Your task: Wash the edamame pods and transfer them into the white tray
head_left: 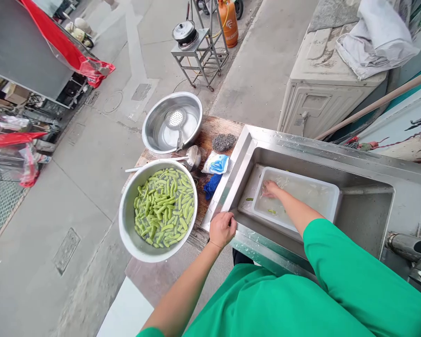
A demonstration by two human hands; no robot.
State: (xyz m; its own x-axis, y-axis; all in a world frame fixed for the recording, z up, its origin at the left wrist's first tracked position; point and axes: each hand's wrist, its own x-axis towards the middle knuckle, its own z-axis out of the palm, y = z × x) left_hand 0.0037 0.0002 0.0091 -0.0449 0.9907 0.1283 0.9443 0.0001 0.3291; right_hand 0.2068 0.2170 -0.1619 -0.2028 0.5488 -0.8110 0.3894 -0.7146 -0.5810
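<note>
My left hand (223, 229) is closed in a fist and rests on the near left corner of the steel sink (266, 250). My right hand (271, 189) dips into cloudy water in a white plastic tub (331, 189) inside the sink. Its fingertips are under the water, so their grip is hidden. A green pod (272, 212) floats in the tub near that hand, and another pod (249, 199) lies on the sink floor beside the tub. Left of my left hand stands a large metal basin (128, 234) holding many green edamame pods (164, 206) in water.
On the wooden board (217, 125) are a second basin (150, 128) with a perforated skimmer (176, 119), a ladle (193, 158), steel wool (223, 142), a blue-white packet (216, 163) and a blue cloth (212, 186). A faucet (405, 245) juts in at right.
</note>
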